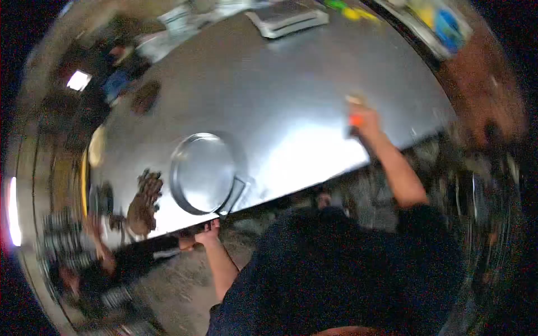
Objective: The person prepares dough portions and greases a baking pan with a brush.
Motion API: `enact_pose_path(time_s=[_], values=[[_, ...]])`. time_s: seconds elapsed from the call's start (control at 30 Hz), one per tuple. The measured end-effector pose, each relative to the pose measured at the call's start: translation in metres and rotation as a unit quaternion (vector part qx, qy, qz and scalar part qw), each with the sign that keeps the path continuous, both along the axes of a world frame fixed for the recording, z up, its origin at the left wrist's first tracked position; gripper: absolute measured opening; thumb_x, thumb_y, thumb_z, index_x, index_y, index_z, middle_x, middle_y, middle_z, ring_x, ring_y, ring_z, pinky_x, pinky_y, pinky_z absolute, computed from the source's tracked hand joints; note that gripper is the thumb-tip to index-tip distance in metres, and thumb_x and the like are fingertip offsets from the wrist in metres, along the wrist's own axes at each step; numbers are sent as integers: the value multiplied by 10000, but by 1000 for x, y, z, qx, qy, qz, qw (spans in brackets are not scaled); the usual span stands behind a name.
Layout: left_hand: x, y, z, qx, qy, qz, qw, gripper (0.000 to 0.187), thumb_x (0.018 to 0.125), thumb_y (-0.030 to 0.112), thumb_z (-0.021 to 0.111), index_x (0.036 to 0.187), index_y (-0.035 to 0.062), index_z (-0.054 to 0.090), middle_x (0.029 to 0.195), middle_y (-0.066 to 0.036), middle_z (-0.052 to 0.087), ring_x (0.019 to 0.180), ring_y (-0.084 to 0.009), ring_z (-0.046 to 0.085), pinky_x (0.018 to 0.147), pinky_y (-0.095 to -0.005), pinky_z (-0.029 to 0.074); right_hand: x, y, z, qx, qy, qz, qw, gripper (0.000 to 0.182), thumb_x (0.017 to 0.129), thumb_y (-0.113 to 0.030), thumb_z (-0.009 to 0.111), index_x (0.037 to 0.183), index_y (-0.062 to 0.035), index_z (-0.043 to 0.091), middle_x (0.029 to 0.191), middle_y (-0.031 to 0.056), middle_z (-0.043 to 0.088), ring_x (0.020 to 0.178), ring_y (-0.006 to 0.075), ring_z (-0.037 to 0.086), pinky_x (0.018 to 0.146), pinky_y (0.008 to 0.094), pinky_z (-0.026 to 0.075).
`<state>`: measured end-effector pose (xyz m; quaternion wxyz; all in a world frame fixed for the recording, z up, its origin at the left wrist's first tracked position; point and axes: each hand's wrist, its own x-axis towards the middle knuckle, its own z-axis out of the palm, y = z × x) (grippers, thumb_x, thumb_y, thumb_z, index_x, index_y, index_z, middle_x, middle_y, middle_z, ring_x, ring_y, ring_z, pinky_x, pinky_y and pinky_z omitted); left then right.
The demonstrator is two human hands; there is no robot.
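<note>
At 2 o'clock, blur is smearing the right hand [366, 124] and its orange-and-dark object [355, 121], obscuring the object's identity. Near 7 o'clock, the left hand's [208, 233] fingers are blurring by the round metal frame's handle [239, 193], leaving contact unclear. The top edge is cropping green-and-yellow items [353, 11] at 1 o'clock. At 8 o'clock, a person [89, 280] is appearing too dimly to read.

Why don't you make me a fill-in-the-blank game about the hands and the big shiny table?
The metal piece with a handle has a rim shaped like a ____.
The hand closer to it is the ____ one.
The right hand holds a blurry thing at the shiny ____.
The camera wearer's shirt is ____.

Missing words: circle; left; table; black
</note>
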<state>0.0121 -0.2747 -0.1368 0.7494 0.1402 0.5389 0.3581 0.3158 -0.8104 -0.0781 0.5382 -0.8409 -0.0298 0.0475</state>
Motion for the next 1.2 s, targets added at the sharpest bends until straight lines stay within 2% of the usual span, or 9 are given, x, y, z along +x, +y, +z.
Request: enact_pose_path(time_s=[0.07, 0.1, 0.2, 0.3, 0.4, 0.63, 0.77, 0.97, 1.2], values=[[-41, 7, -18, -124, -126, 71, 982, 611, 854, 457, 436, 1264, 17, 330, 1248, -235, 440, 1109, -436, 480, 875, -622, 442, 55, -74, -21, -324, -261, -69, 907, 170, 864, -194, 568, 935, -69, 658, 678, 62, 632, 555, 188, 578, 490, 334, 462], [-39, -22, 4, -153, -177, 117, 965, 633, 891, 523, 357, 1284, 26, 365, 1353, -263, 372, 1192, -451, 429, 917, -606, 417, 72, -82, 2, -172, -439, -78, 878, 217, 867, -161, 564, 1058, -107, 649, 713, 63, 653, 572, 195, 593, 507, 345, 459], [-89, -64, -19, -89, -176, 3, 980, 647, 907, 557, 291, 1278, 42, 414, 1369, -216, 388, 1200, -420, 435, 935, -593, 397, 140, -101, 12, -333, -92, -74, 935, 305, 881, -196, 547, 1162, -87, 596, 967, 114, 659, 829, 199, 636, 750, 316, 508], [-111, -108, -54, -128, -4, -35, 991, 632, 935, 527, 170, 1155, 41, 508, 1211, -169, 521, 973, -340, 530, 855, -459, 452, 140, -32, 48, -367, -166, -123, 907, 285, 897, -293, 492, 1035, -107, 659, 1018, 148, 653, 908, 270, 630, 756, 356, 511], [-150, -121, -87, -265, -88, -30, 960, 650, 948, 503, 97, 998, 29, 539, 937, -170, 579, 723, -288, 478, 642, -414, 449, 193, 14, 15, -471, -106, -74, 873, 249, 855, -303, 532, 879, -97, 671, 971, 175, 630, 926, 349, 602, 753, 436, 483], [-114, -176, -55, -177, 58, 86, 979, 655, 959, 514, 129, 742, 35, 520, 678, -115, 531, 550, -258, 405, 511, -377, 384, 116, 208, -5, -183, -272, 110, 938, 150, 753, -259, 594, 778, -122, 649, 757, 159, 630, 730, 382, 609, 644, 485, 486], [-128, -165, -89, 35, 262, -238, 935, 510, 957, 407, 370, 712, 8, 571, 628, -113, 560, 501, -215, 458, 494, -355, 401, 31, 237, 15, -57, -136, 262, 954, 196, 807, -304, 564, 813, -130, 653, 832, 167, 634, 752, 383, 604, 675, 455, 495], [-138, -200, -79, 128, 382, -318, 858, 395, 920, 330, 502, 735, -4, 606, 586, -113, 574, 509, -207, 529, 506, -390, 431, 69, 105, -34, 163, 95, 80, 979, 260, 873, -194, 596, 1039, 4, 630, 949, 74, 653, 824, 152, 609, 752, 295, 489], [-233, -204, -150, 62, 427, -412, 802, 359, 913, 327, 494, 756, 21, 598, 624, -103, 592, 529, -226, 549, 509, -407, 442, 75, -85, -22, -248, -203, -60, 945, 233, 820, -251, 626, 905, -35, 648, 850, 152, 653, 748, 307, 624, 696, 403, 487]])
